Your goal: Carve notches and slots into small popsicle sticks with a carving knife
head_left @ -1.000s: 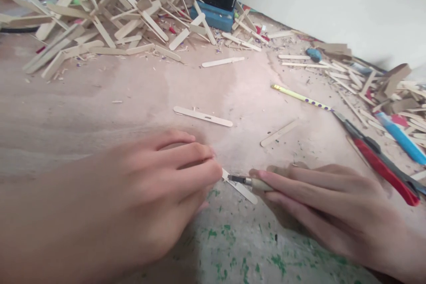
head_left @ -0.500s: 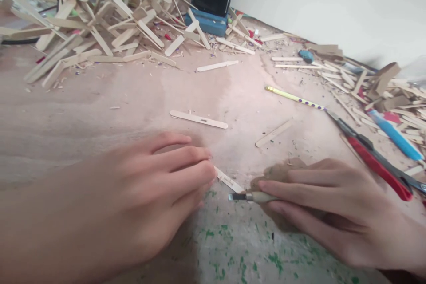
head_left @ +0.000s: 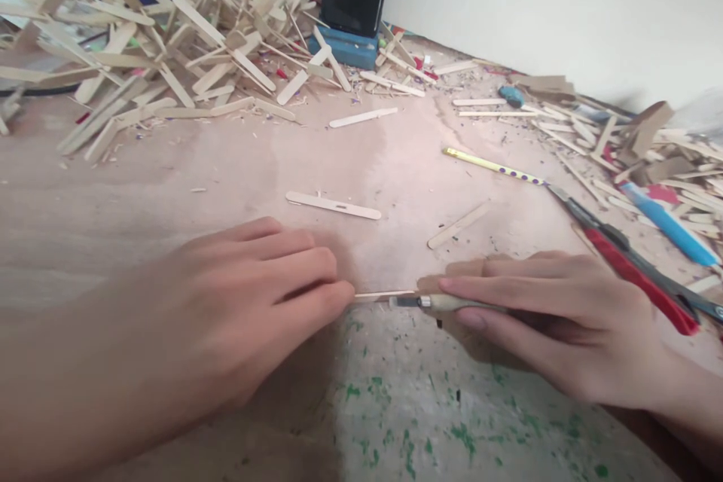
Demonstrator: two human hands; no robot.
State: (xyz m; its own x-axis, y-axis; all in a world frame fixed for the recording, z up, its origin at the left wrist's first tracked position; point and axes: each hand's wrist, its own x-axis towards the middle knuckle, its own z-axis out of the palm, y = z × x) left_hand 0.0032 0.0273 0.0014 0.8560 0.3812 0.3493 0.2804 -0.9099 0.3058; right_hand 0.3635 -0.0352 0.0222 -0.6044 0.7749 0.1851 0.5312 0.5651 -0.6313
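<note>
My left hand point(head_left: 226, 316) lies flat on the board, its fingertips pinning one end of a thin wooden craft stick point(head_left: 384, 294) that now stands on edge and points right. My right hand point(head_left: 553, 324) grips a small craft knife point(head_left: 446, 303) by its pale handle. The metal blade tip touches the stick just right of my left fingertips. Both hands rest on the worn wooden work surface point(head_left: 226, 166), where green paint flecks show near the front.
A slotted flat stick point(head_left: 333, 205) and a narrower strip point(head_left: 457, 225) lie just beyond the hands. A yellow dotted pencil point(head_left: 494, 166), red-handled pliers point(head_left: 633, 263) and a blue tool point(head_left: 669, 224) sit at the right. A big heap of sticks point(head_left: 169, 53) fills the back left, with a black and blue object point(head_left: 353, 7) behind.
The stick under my left fingers has turned from a diagonal, flat position to lying level on its edge. The knife has shifted with it and now meets its right part.
</note>
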